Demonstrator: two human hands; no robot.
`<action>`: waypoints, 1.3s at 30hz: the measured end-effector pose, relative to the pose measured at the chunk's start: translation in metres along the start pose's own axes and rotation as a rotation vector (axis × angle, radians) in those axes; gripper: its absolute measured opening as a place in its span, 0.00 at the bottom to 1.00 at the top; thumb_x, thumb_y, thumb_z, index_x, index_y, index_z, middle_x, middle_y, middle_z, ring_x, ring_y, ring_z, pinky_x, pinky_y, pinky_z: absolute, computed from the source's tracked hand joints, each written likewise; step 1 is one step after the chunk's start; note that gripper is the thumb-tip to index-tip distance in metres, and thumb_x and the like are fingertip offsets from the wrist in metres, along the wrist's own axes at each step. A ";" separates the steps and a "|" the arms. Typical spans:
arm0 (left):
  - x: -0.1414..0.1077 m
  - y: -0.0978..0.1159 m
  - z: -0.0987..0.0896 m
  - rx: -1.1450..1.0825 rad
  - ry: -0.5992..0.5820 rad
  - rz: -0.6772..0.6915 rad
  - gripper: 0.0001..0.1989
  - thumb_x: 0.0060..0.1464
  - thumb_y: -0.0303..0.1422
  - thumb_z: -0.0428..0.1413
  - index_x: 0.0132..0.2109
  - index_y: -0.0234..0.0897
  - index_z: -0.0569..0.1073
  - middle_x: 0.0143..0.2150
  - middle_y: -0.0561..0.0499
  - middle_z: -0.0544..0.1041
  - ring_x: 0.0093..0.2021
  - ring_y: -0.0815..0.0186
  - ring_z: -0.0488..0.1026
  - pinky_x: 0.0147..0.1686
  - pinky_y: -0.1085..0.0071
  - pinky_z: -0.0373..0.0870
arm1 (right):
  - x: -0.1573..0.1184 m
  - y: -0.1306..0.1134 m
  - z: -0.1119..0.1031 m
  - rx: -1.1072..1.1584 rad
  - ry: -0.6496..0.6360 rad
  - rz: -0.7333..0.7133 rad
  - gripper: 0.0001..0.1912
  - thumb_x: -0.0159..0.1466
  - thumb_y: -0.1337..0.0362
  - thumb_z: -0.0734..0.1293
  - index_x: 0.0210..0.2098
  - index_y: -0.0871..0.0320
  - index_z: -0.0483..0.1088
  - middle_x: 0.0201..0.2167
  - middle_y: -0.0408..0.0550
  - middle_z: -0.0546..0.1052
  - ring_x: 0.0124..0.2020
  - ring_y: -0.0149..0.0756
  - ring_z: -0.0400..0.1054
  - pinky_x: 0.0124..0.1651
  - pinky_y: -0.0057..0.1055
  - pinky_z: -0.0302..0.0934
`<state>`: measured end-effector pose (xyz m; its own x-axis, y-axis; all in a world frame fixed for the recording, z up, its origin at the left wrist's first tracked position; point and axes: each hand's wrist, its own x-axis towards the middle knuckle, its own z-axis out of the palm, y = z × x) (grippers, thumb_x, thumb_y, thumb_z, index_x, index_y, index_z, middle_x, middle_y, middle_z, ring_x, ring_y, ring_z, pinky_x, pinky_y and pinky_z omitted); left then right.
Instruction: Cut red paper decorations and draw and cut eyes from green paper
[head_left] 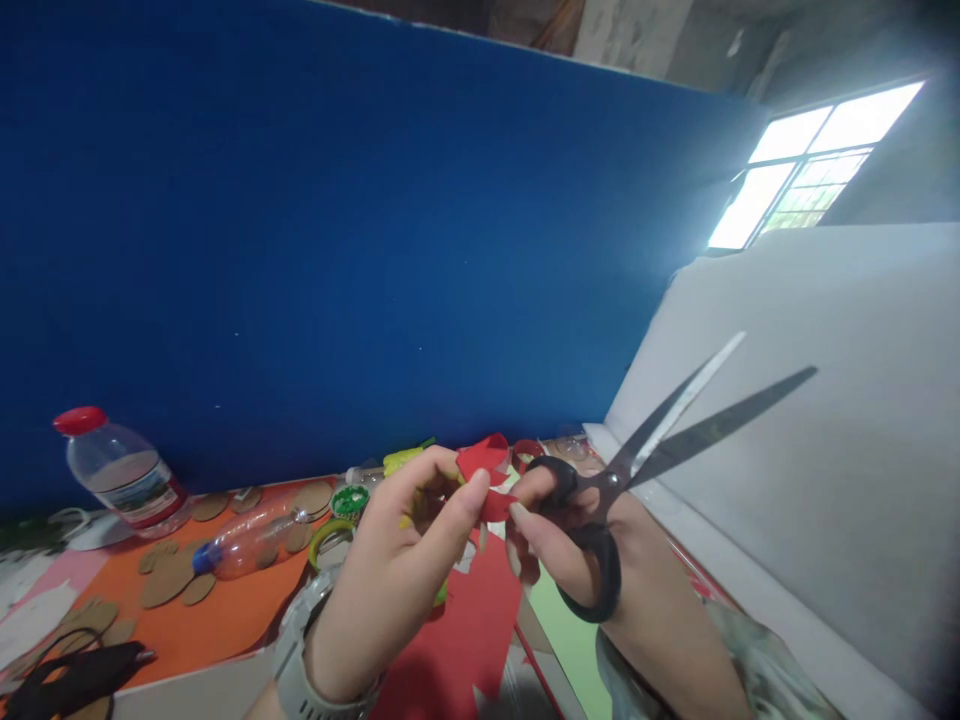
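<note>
So the biggest thing in view is the blue board [337,230] standing along the far edge of the tabletop [225,625], with a white board [810,440] leaning along the right edge. The tabletop itself is covered in orange and red sheets, with brown cardboard cutouts [169,580] scattered over the left part.

The scissors [660,450] are in the right hand [577,545], fingers through the black loops, so that hand is clenched around the handles. The blades are parted and point up and to the right, away from the paper. That's the key relation here: the long axis of the scissors runs from the handles by the paper out toward the white board, so the cutting end faces the wrong way from the red paper piece [486,470], which sits just left of the handles.

The left hand [409,570] pinches that red piece between thumb and fingertips, held up above the near-middle of the tabletop, and it's the hand actually on it. The right fingertips touch or nearly touch its lower edge; hard to tell which.

The piece is small, bright red, folded or curled, with irregular edges.

There's also a standing water bottle [124,470] with a red cap near the far left corner, and a lying bottle [247,540] beside it.
</note>
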<state>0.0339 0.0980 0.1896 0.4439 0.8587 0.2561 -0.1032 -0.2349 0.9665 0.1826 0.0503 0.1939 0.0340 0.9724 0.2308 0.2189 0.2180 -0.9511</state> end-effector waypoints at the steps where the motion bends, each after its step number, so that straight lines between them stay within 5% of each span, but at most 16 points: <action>1: 0.000 -0.001 0.000 -0.005 0.005 0.005 0.13 0.59 0.40 0.51 0.30 0.37 0.64 0.20 0.58 0.63 0.20 0.75 0.60 0.20 0.80 0.57 | 0.000 0.000 0.000 -0.018 0.000 -0.001 0.07 0.62 0.64 0.63 0.28 0.57 0.65 0.18 0.39 0.70 0.21 0.29 0.68 0.26 0.24 0.64; 14: -0.004 -0.003 0.002 -0.025 0.030 0.018 0.14 0.58 0.41 0.52 0.29 0.37 0.64 0.19 0.58 0.62 0.18 0.76 0.58 0.17 0.80 0.55 | -0.006 -0.007 -0.003 -0.063 0.018 -0.071 0.05 0.62 0.64 0.63 0.29 0.57 0.66 0.20 0.39 0.71 0.22 0.27 0.67 0.27 0.22 0.63; 27: -0.008 -0.003 -0.001 0.099 -0.058 0.044 0.10 0.57 0.39 0.54 0.33 0.38 0.66 0.27 0.55 0.66 0.27 0.73 0.63 0.27 0.78 0.61 | -0.007 -0.016 -0.004 -0.168 0.056 -0.149 0.06 0.60 0.71 0.62 0.28 0.57 0.67 0.21 0.37 0.69 0.22 0.25 0.65 0.28 0.20 0.61; 34: -0.010 -0.006 -0.004 0.147 -0.063 0.016 0.10 0.56 0.40 0.55 0.42 0.41 0.67 0.35 0.53 0.70 0.33 0.69 0.66 0.31 0.77 0.64 | -0.009 -0.016 -0.006 -0.201 0.056 -0.117 0.07 0.60 0.72 0.61 0.28 0.57 0.66 0.21 0.36 0.69 0.23 0.24 0.65 0.28 0.18 0.59; 39: -0.013 -0.002 -0.005 0.135 -0.034 0.066 0.08 0.58 0.40 0.52 0.40 0.40 0.69 0.29 0.55 0.68 0.28 0.72 0.64 0.28 0.79 0.64 | -0.008 -0.018 -0.007 -0.174 -0.021 -0.064 0.06 0.61 0.71 0.61 0.29 0.57 0.66 0.22 0.37 0.69 0.24 0.24 0.64 0.29 0.18 0.60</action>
<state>0.0243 0.0895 0.1850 0.4703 0.8239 0.3164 -0.0134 -0.3518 0.9360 0.1853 0.0376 0.2105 -0.0056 0.9588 0.2840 0.3850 0.2642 -0.8843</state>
